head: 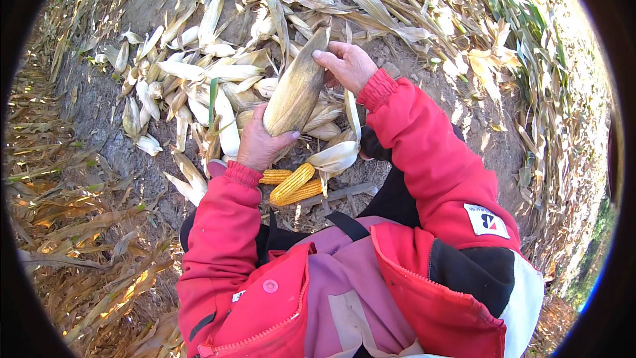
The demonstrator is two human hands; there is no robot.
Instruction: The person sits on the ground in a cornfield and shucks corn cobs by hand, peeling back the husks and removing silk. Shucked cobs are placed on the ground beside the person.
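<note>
An ear of corn in its dry tan husk (297, 90) is held between both hands, tilted with its darker end up and to the right. My left hand (263, 141) grips the lower end, thumb on the near side. My right hand (349, 64) grips the husk near the upper end, thumb on top and fingers partly hidden behind it. Several husked yellow corn cobs (293, 184) lie on the soil just below my left hand. Beside them, to the right, is a pale peeled-back husk (335, 157).
A loose heap of empty corn husks (218, 72) lies ahead and to the left on bare soil (92, 109). Dry cornstalks (387, 5) cover the ground at the top and right. More dry leaves (99, 258) lie at the lower left. My bent legs frame the cobs.
</note>
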